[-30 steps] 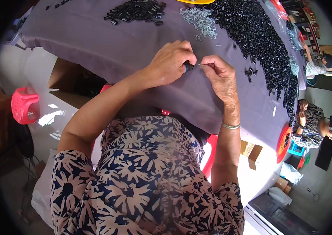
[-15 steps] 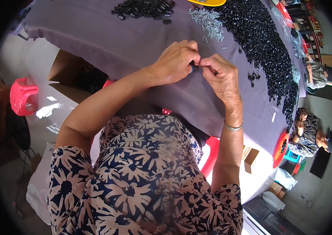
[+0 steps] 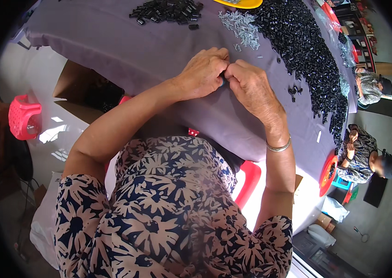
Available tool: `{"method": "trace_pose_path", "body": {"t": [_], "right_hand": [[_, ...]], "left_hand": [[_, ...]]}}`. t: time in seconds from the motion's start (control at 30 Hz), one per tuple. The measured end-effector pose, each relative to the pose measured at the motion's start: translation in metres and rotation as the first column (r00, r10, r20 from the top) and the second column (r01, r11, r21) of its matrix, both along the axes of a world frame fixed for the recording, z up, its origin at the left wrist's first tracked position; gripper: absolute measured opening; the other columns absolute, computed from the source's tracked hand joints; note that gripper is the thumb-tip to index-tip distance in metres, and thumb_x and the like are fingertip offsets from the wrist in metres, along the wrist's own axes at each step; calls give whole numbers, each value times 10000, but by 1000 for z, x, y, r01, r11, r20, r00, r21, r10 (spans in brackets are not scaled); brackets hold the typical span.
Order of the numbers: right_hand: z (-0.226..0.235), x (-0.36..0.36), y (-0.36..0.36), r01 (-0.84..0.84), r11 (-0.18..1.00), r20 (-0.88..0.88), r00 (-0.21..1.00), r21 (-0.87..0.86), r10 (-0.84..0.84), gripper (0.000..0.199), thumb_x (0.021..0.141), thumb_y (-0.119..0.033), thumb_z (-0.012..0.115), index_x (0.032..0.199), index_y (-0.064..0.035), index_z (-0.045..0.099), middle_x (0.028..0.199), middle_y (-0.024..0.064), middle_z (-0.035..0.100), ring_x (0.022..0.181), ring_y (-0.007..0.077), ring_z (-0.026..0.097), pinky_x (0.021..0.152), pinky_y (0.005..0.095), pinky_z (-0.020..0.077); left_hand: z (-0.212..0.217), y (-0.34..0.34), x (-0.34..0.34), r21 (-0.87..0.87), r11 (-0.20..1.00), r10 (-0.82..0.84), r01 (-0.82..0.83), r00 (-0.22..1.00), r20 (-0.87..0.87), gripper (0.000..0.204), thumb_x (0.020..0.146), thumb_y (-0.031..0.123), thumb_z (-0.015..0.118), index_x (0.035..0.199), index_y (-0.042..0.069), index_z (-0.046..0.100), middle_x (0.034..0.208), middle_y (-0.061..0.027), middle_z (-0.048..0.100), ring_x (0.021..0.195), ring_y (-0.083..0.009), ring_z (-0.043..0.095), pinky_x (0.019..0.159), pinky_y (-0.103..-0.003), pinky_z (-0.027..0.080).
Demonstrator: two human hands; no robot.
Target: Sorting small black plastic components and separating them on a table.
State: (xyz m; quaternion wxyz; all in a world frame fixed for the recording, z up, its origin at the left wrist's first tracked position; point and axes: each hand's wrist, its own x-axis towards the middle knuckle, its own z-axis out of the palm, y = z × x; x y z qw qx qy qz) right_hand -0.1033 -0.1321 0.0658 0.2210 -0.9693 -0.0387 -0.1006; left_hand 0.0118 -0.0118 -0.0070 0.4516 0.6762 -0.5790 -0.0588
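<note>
Both fists pinched knuckle to knuckle on one small dark part (image 3: 223, 81), left hand (image 3: 203, 74) and right hand (image 3: 250, 85) just above the purple cloth (image 3: 112, 41). Mostly hidden; a slip would likely drop it among the black parts heap (image 3: 307, 51). Yellow tray (image 3: 240, 3) and red bowl (image 3: 329, 175): contents unclear

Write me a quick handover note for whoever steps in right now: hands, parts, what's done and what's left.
Left hand and right hand: both closed, fingertips pressed together over the purple cloth, pinching a small dark part that is mostly hidden.
Parts: big heap of black pieces to the right, grey pieces beside it, smaller black pile at the far edge.
Done: cannot tell which pile is finished work.
Left: the big heap is still large.
</note>
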Motion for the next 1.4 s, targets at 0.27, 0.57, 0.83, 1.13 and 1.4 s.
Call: {"method": "trace_pose_path", "body": {"t": [0.27, 0.57, 0.83, 1.13, 1.4], "right_hand": [[-9, -23, -2, 264, 901, -119, 964, 344, -237, 161, 820, 53, 674, 968, 12, 631, 850, 88, 703, 699, 106, 652, 627, 246, 514], [-31, -15, -1, 110, 966, 235, 958, 232, -166, 92, 809, 67, 650, 880, 10, 644, 817, 98, 667, 682, 221, 653, 618, 303, 512], [-27, -20, 0, 155, 946, 198, 956, 285, -217, 84, 782, 60, 622, 848, 8, 619, 826, 154, 636, 714, 338, 642, 624, 379, 520], [-27, -86, -54, 595, 734, 186, 721, 327, -668, 69, 847, -37, 684, 916, -38, 686, 710, -13, 633, 644, 36, 527, 586, 216, 458], [-23, -151, -140, 781, 560, 115, 551, 277, -826, 102, 845, -72, 685, 933, -30, 716, 719, -12, 652, 645, 44, 551, 595, 219, 465]], "left_hand": [[3, 1, 0, 8, 999, -40, 41, 998, -47, 122, 714, -9, 642, 809, 61, 676, 946, -67, 588, 956, -272, 565, 827, -412, 447], [-1, 2, 5, -31, 999, -45, 45, 999, 15, 239, 618, -84, 563, 843, -6, 590, 912, -124, 541, 902, -337, 542, 768, -415, 453], [4, -3, 4, -10, 997, -76, 76, 997, -13, 205, 635, -113, 560, 801, 0, 601, 872, -112, 549, 892, -325, 554, 771, -414, 454], [8, 4, 4, 66, 994, -84, 88, 995, -58, 292, 654, -134, 531, 886, 32, 596, 955, -86, 551, 944, -286, 569, 810, -365, 461], [15, 4, 3, 107, 989, -93, 103, 991, -97, 344, 650, -126, 541, 922, 74, 608, 959, -65, 552, 955, -279, 546, 839, -384, 443]]}}
